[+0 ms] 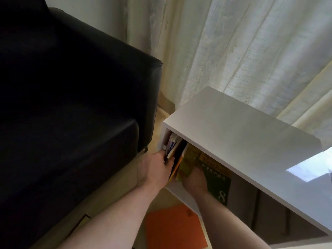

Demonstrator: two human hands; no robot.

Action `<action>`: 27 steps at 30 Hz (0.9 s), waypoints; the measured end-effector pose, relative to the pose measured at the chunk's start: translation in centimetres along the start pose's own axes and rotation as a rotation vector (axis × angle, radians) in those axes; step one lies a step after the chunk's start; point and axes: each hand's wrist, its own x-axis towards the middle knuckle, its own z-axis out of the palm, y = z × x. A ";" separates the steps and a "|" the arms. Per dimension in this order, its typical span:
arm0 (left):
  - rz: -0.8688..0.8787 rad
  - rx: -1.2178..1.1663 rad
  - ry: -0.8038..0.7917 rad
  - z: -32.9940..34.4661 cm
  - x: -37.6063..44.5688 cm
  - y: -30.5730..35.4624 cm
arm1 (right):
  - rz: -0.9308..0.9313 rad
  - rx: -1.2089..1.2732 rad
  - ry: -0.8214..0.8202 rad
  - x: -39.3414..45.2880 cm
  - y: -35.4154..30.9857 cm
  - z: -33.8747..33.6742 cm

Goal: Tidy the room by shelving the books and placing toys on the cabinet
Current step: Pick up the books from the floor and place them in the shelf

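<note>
A white cabinet [242, 126] stands at the right, its open shelf facing me. Several books lean in the shelf's left end [173, 146]. My left hand [156, 169] holds the outer edges of those leaning books, fingers curled round them. My right hand [195, 178] grips a green and yellow book [215, 175] with a large 8 on its cover, which stands partly inside the shelf beside a yellow-green book [188, 160]. An orange book [174, 229] lies flat on the floor below my arms. No toys are in view.
A black leather sofa [71, 105] fills the left, its corner close to the cabinet's left side. Pale curtains [233, 42] hang behind the cabinet. A narrow strip of beige floor [161, 115] runs between sofa and cabinet.
</note>
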 end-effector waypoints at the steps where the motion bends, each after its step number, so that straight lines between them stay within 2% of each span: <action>1: 0.000 -0.009 -0.003 0.1 0.1 0.1 | -0.054 0.047 0.030 -0.3 -0.4 0.3; 3: 0.003 -0.026 -0.006 0.1 0.2 0.2 | -0.162 0.133 0.107 -0.6 -1.2 1.3; 5: 0.006 -0.027 0.004 -0.5 0.3 0.3 | -0.235 0.102 0.155 -0.2 -1.3 2.3; 9: 0.046 -0.004 0.028 -0.8 1.4 0.0 | -0.221 0.055 0.178 1.6 -0.1 3.4; 11: 0.095 0.018 0.017 -0.5 1.7 -0.1 | -0.136 0.045 0.187 2.6 0.9 3.8; 16: 0.154 0.045 0.023 -0.6 1.5 0.1 | 0.267 -0.057 0.116 5.4 3.9 5.9; 23: 0.126 0.025 0.010 -0.4 1.4 0.0 | 0.450 -0.020 0.048 7.1 3.9 6.4; 27: 0.122 0.028 0.024 -0.3 1.4 -0.1 | 0.532 -0.098 0.018 7.7 4.6 5.8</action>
